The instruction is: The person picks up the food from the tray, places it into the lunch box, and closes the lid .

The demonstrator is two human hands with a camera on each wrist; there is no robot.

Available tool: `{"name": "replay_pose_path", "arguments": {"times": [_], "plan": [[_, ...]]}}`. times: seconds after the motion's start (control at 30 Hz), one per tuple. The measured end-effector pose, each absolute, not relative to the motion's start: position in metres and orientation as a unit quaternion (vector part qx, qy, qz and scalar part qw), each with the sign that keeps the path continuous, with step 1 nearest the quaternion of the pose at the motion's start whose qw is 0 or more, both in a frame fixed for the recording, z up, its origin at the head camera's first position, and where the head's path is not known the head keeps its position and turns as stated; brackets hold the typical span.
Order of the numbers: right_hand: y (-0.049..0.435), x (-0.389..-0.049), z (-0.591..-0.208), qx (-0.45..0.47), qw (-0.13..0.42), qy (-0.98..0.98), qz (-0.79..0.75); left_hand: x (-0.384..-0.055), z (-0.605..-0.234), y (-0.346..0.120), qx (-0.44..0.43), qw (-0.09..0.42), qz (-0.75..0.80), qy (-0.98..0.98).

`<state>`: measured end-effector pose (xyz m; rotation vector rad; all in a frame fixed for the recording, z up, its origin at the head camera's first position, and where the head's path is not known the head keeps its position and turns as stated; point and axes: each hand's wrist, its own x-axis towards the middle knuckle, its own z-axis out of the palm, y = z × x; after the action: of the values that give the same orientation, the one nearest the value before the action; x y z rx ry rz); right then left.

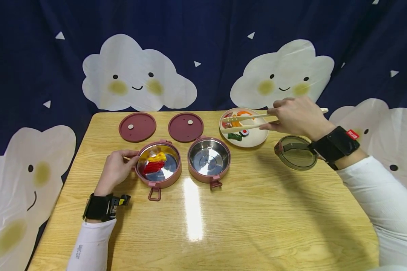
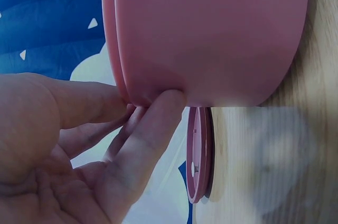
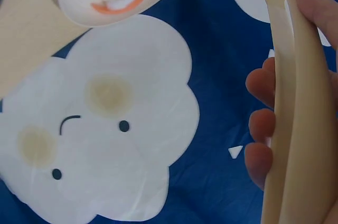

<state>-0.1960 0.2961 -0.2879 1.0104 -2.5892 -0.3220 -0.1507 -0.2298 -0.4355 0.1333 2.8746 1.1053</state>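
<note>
My left hand (image 1: 117, 169) holds the left side of a pink, steel-lined lunch box bowl (image 1: 158, 184), thumb and fingertips at its rim and outer wall. Inside lie a yellow toy food piece (image 1: 157, 157) and a red one (image 1: 154, 167). A second such bowl (image 1: 209, 158) stands just to the right, its steel bottom bare. My right hand (image 1: 296, 114) grips beige tongs (image 3: 285, 97), whose parted tips reach over a cream plate (image 1: 254, 141). On that plate are a green piece (image 1: 235, 137), a sushi roll (image 1: 244, 133) and several orange, red and white pieces.
Two dark pink lids (image 1: 137, 130) (image 1: 185, 130) lie behind the bowls. A clear lid with a handle (image 1: 300, 160) sits right of the plate, beneath the right wrist. Each bowl's front clasp (image 1: 154, 194) sticks out over the wooden table (image 1: 244, 226). A cloud-patterned curtain hangs behind.
</note>
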Motion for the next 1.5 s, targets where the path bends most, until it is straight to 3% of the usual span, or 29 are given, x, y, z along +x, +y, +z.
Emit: {"name": "replay_pose_path", "arguments": {"times": [0.67, 1.5], "plan": [[0.324, -0.207, -0.327, 0.264, 0.043, -0.958, -0.104, -0.151, -0.436, -0.230, 0.044, 0.029, 0.360, 0.932], [0.327, -0.223, -0.356, 0.259, 0.006, -0.962, -0.083, -0.151, -0.437, -0.229, 0.043, 0.024, 0.356, 0.933]]}}
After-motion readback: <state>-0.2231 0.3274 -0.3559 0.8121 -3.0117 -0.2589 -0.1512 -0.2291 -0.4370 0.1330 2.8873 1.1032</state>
